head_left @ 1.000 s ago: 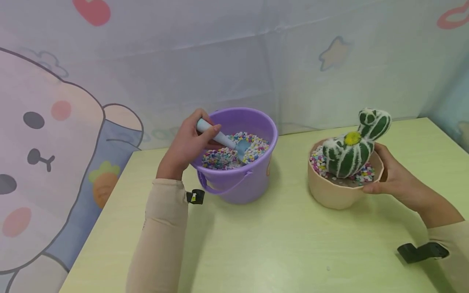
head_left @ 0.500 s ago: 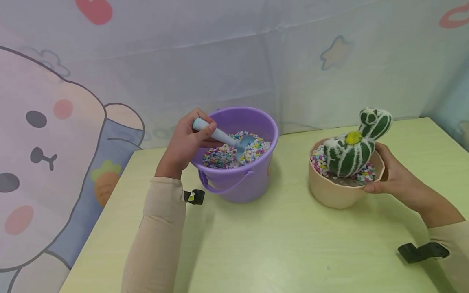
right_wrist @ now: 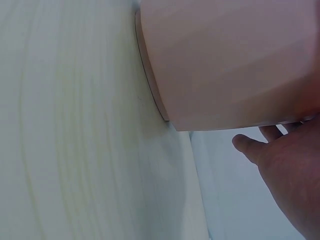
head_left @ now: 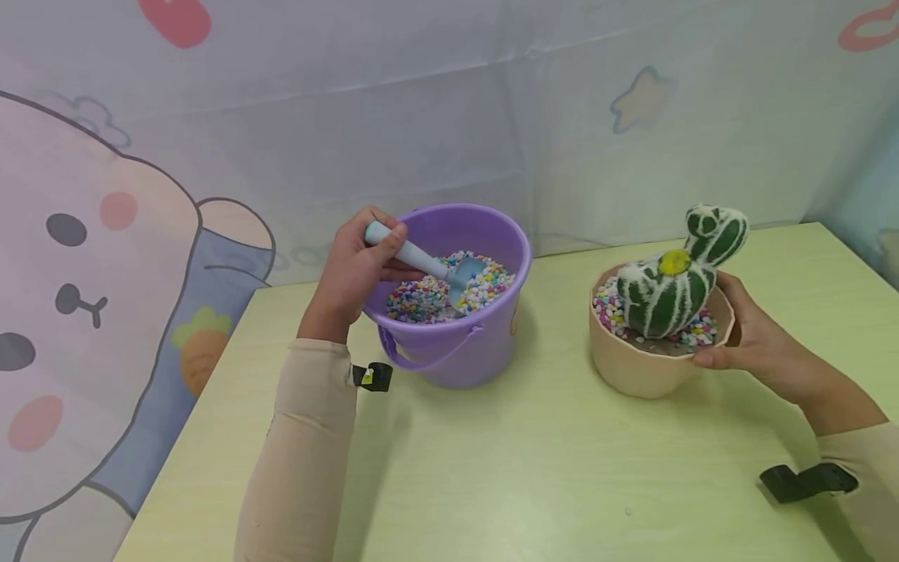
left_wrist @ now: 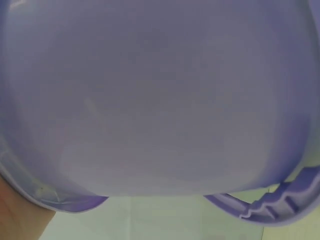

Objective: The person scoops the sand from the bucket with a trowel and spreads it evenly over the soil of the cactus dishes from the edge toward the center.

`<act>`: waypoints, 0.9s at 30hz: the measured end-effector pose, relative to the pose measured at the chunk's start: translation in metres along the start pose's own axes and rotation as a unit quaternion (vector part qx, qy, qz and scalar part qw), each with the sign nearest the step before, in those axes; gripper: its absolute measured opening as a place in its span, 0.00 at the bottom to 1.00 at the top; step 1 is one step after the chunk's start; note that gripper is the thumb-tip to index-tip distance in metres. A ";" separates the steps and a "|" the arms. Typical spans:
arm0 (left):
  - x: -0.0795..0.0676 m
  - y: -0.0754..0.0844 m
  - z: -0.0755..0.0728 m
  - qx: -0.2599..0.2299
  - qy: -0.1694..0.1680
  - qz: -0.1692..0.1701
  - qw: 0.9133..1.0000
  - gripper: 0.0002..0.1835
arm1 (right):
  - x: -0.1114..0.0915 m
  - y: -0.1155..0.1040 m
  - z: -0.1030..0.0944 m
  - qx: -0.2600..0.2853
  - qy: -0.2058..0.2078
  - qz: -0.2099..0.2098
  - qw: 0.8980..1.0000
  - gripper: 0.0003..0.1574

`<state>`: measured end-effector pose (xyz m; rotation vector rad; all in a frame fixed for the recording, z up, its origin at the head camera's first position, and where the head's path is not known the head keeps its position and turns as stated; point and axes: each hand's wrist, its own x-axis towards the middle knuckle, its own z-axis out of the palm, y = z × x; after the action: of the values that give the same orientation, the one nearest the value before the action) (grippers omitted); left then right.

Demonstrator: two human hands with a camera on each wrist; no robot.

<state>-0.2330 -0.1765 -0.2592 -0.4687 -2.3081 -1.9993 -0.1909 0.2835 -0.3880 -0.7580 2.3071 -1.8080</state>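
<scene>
My left hand grips the pale blue handle of a toy shovel over the left rim of a purple bucket. The shovel's blade lies down among small multicoloured pebbles inside. In the left wrist view the bucket wall fills most of the picture. On the right, my right hand holds a beige faceted pot by its rim, thumb at the front and fingers behind. A green cactus with white fuzz and a yellow flower leans in the pot, with coloured pebbles around its base.
Both containers stand on a pale yellow-green table. A printed cloth with a cartoon animal hangs behind and to the left. The bucket's handle hangs down its front. Black straps sit at both wrists.
My left hand has shifted slightly left and tipped the shovel handle a little flatter, its blade still at the pebbles. The right hand, pot and cactus stay put.
</scene>
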 end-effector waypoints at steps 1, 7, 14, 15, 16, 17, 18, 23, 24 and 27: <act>0.000 0.000 0.000 -0.001 0.001 -0.001 1.000 0.09 | 0.000 0.000 0.000 0.002 -0.001 -0.002 1.000 0.58; 0.001 0.001 0.000 -0.011 0.011 -0.011 1.000 0.11 | 0.001 -0.002 0.000 -0.003 -0.003 -0.005 1.000 0.58; 0.002 0.001 0.001 -0.010 0.031 -0.020 0.999 0.10 | 0.001 -0.003 -0.001 -0.013 -0.002 0.004 1.000 0.58; 0.002 0.001 0.001 -0.011 0.033 -0.021 0.999 0.10 | 0.001 -0.003 -0.001 -0.015 -0.002 0.006 1.000 0.58; 0.002 0.001 0.001 -0.011 0.035 -0.022 0.999 0.10 | 0.001 -0.003 -0.001 -0.015 -0.003 0.006 1.000 0.58; 0.002 0.002 0.001 -0.011 0.037 -0.022 0.999 0.10 | 0.001 -0.003 -0.002 -0.017 -0.003 0.007 1.000 0.58; 0.003 0.002 0.002 -0.012 0.039 -0.022 0.999 0.10 | 0.002 -0.003 -0.002 -0.021 -0.004 0.010 1.000 0.58; 0.003 0.002 0.003 -0.016 0.049 -0.021 0.998 0.10 | 0.001 -0.003 -0.004 -0.027 -0.005 0.019 0.999 0.58; 0.003 0.001 0.003 -0.018 0.050 -0.021 0.998 0.10 | 0.001 -0.003 -0.004 -0.028 -0.005 0.021 0.999 0.58; 0.003 0.001 0.003 -0.022 0.052 -0.022 0.998 0.10 | 0.000 -0.002 -0.003 -0.024 -0.005 0.022 0.999 0.57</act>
<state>-0.2351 -0.1730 -0.2585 -0.3109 -2.2365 -2.0462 -0.1912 0.2864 -0.3852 -0.7140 2.3505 -1.7325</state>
